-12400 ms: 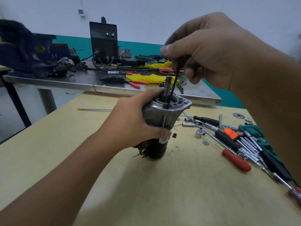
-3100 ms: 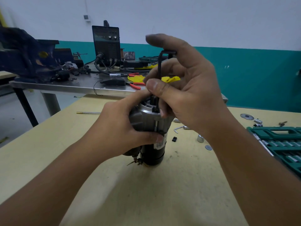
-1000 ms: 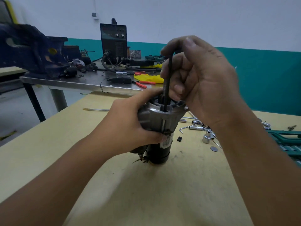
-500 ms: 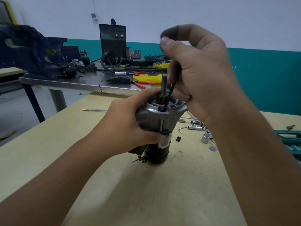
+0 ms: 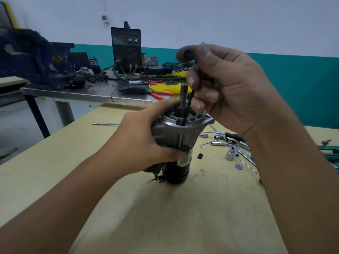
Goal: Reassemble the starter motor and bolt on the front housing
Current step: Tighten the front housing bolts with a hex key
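The starter motor (image 5: 177, 154) stands upright on the yellow bench (image 5: 183, 217), a little back from the middle, its long axis vertical. Its black cylindrical body rests on the bench top and the grey front housing (image 5: 181, 129) sits on the upper end, open side up. The pinion shaft (image 5: 183, 94) rises straight out of the housing.

The left hand (image 5: 143, 143) wraps around the motor from the left, fingers curled over the housing and the thumb pressing across its near side. The right hand (image 5: 225, 87) hovers above the housing, fingers curled around the upper part of a black hex key (image 5: 188, 109). The key runs nearly vertical, leaning slightly, just beside the shaft, with its lower tip down inside the housing rim.

Toward the right edge of the bench, loose sockets (image 5: 231, 154), a small bent key (image 5: 205, 143), a washer (image 5: 238, 166), a small black piece (image 5: 200, 156) and long chrome tools (image 5: 244, 153) lie scattered on the surface. At the far right edge a green tool case (image 5: 330, 153) shows only in part, and its contents cannot be made out. A thin rod (image 5: 105, 123) lies near the far left edge.

Behind stands a steel bench (image 5: 88, 95) carrying a dark welding machine (image 5: 126, 49), a blue vise (image 5: 34, 57), red-handled pliers (image 5: 159, 94) and yellow cloth (image 5: 170, 87).
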Motion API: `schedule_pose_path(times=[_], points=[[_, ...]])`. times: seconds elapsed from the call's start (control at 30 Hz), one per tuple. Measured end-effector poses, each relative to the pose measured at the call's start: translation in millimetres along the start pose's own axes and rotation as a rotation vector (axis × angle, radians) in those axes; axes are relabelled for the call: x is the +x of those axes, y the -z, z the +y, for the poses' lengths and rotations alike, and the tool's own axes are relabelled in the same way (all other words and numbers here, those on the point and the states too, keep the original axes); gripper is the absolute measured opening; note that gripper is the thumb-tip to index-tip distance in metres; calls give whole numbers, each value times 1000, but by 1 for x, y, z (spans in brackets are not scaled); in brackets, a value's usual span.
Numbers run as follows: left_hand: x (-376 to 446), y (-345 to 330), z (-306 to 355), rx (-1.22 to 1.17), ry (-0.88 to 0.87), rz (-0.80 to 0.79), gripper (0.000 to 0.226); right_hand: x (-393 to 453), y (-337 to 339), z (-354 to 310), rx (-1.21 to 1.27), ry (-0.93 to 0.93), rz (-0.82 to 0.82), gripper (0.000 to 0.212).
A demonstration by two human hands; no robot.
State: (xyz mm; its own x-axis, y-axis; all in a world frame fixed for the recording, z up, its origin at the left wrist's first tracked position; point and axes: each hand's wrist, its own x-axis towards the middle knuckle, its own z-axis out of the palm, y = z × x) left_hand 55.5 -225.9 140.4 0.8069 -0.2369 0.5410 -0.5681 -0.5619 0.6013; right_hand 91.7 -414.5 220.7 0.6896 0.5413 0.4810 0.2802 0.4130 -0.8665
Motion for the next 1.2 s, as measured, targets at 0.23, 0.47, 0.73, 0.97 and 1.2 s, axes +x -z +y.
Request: schedule_pose_path(times=[0.23, 0.47, 0.73, 0.97, 1.2], points=[[2, 0, 3, -9, 29, -21, 87, 4, -31, 11, -419, 242, 388, 27], [1, 0, 3, -4, 15, -17, 91, 5, -31, 28, -609, 516, 498, 15], [1, 1, 3, 1, -24, 3, 91, 2, -1, 15, -84, 117, 11, 37], [1, 0, 2, -17, -17, -5, 91, 1, -1, 11, -18, 50, 35, 25], [1, 2, -1, -29, 10, -25, 92, 4, -37, 16, -558, 296, 456, 31]])
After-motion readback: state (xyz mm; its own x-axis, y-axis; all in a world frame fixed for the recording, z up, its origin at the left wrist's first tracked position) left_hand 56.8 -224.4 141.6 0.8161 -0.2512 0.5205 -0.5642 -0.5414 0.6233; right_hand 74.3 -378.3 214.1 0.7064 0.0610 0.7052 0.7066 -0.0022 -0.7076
